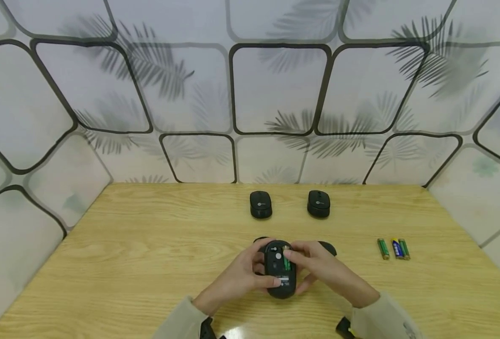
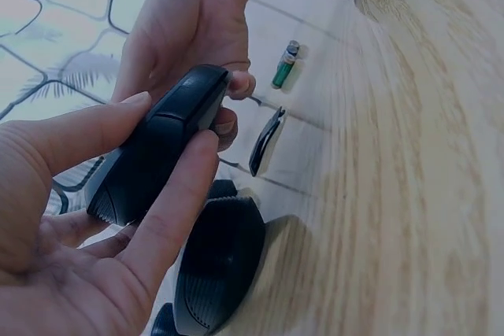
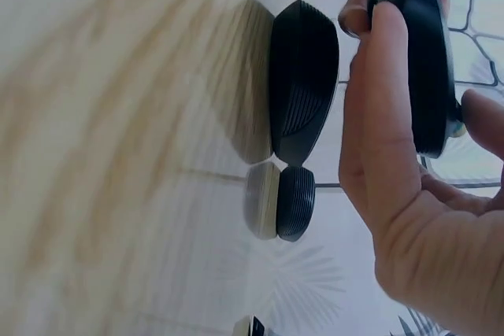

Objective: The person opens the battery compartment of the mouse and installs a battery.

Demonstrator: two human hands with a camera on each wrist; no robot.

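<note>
A black computer mouse (image 1: 279,289) is held bottom side up above the table, with its battery bay exposed. My left hand (image 1: 243,270) grips its left side, the thumb lying across the underside near the label. In the bay is a green battery (image 1: 286,263), its upper end partly covered by my right thumb. The other fingers of my right hand (image 1: 324,266) reach along the mouse's far side; the right wrist view shows them against its shell (image 3: 429,60). Another black mouse (image 2: 220,261) sits behind the held one, mostly hidden in the head view.
Two more black mice (image 1: 261,204) (image 1: 318,204) stand at the back of the wooden table (image 1: 169,235). Beyond my right hand lies a thin black cover (image 1: 328,247), partly hidden. Three batteries (image 1: 383,248) (image 1: 397,248) (image 1: 404,249) lie on the right. A patterned curtain (image 1: 275,89) surrounds the table.
</note>
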